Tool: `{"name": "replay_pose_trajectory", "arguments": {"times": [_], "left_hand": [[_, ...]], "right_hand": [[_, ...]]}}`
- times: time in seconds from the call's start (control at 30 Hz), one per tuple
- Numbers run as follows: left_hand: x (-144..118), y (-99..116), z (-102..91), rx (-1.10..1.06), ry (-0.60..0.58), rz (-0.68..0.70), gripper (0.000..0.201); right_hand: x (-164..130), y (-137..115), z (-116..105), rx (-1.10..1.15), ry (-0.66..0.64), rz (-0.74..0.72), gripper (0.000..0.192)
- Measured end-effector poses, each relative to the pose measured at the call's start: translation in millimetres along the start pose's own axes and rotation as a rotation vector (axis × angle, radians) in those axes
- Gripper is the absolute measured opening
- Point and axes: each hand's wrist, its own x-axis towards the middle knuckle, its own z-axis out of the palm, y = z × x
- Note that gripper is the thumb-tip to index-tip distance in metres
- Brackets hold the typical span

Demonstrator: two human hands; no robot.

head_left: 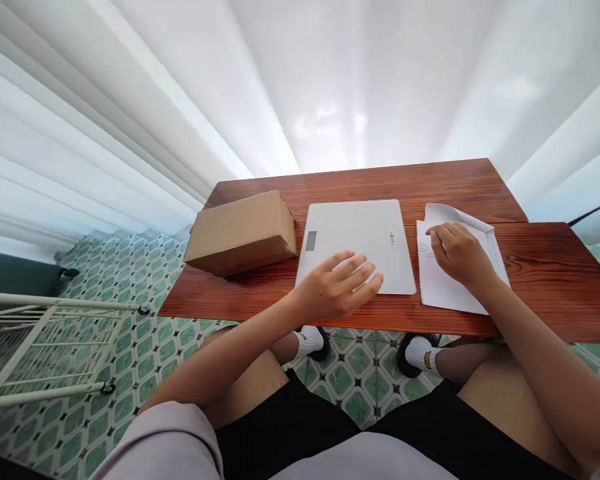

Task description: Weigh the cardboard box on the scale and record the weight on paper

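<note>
A flat white digital scale (pixel 355 227) with a small grey display lies in the middle of the wooden table. My left hand (pixel 337 287) is over its front edge, fingers apart, holding nothing; whether it touches the scale I cannot tell. To the right lies a stack of white paper (pixel 450 290) with handwriting on it and its top sheet folded back. My right hand (pixel 460 253) is above the paper, its fingers curled together. Whatever may be in those fingers is hidden or too small to name.
A closed cardboard box (pixel 240 230) sits at the left of the wooden table (pixel 380 180). White curtains (pixel 330 87) hang behind it. At the lower left stands a white metal rack (pixel 55 347) on casters, on the green tiled floor. My legs are below the table's front edge.
</note>
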Motion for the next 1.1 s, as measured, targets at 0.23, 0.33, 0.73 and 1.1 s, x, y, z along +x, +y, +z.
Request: {"name": "replay_pose_trajectory", "arguments": {"times": [0.23,0.33,0.73,1.1], "left_hand": [[-55,-28,-26.5,0.096,0.016,-0.237,0.028],[-72,-36,-39.2,0.121,0.083,-0.395,0.035],[-151,-67,-76.6,0.149,0.415,-0.957,0.026],[-209,-86,-67.4,-0.079,0.683,-1.391,0.037]], "right_hand": [[13,-22,6,0.099,0.051,0.007,0.030],[19,-33,13,0.131,0.049,0.021,0.030],[105,-165,40,0.610,-0.038,0.087,0.029],[145,-223,87,0.772,-0.027,0.211,0.043]]}}
